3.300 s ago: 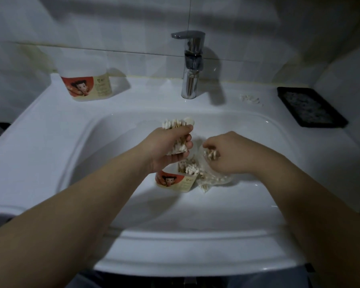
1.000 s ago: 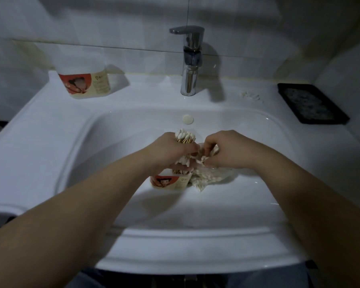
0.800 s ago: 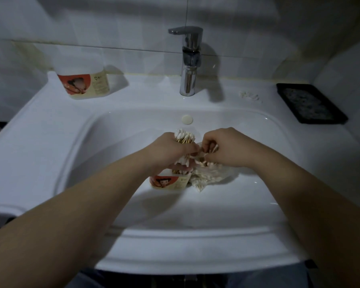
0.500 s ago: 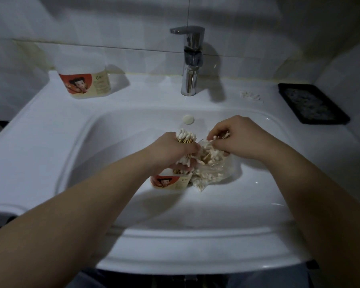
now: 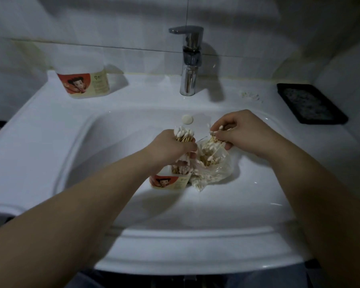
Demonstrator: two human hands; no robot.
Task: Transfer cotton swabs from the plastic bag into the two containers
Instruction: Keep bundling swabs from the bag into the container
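Note:
My left hand (image 5: 170, 148) grips an upright bundle of cotton swabs (image 5: 183, 133) just above a small container (image 5: 169, 181) with a red cartoon label, which stands in the sink basin and holds several swabs. Right of it lies a clear plastic bag (image 5: 214, 169) full of swabs. My right hand (image 5: 241, 134) pinches a few swabs (image 5: 215, 133) lifted above the bag's mouth. A second, larger container (image 5: 84, 84) with the same label stands on the sink ledge at the back left.
The white sink (image 5: 195, 204) has a chrome tap (image 5: 188, 61) at the back and a round overflow cover (image 5: 187, 119). A black tray (image 5: 310, 103) lies on the right ledge, with loose crumbs (image 5: 250, 96) beside it. Tiled walls close in behind.
My right hand has risen out of the bag with a few swabs and moved up and to the right. My left hand has stayed over the small container with its bundle.

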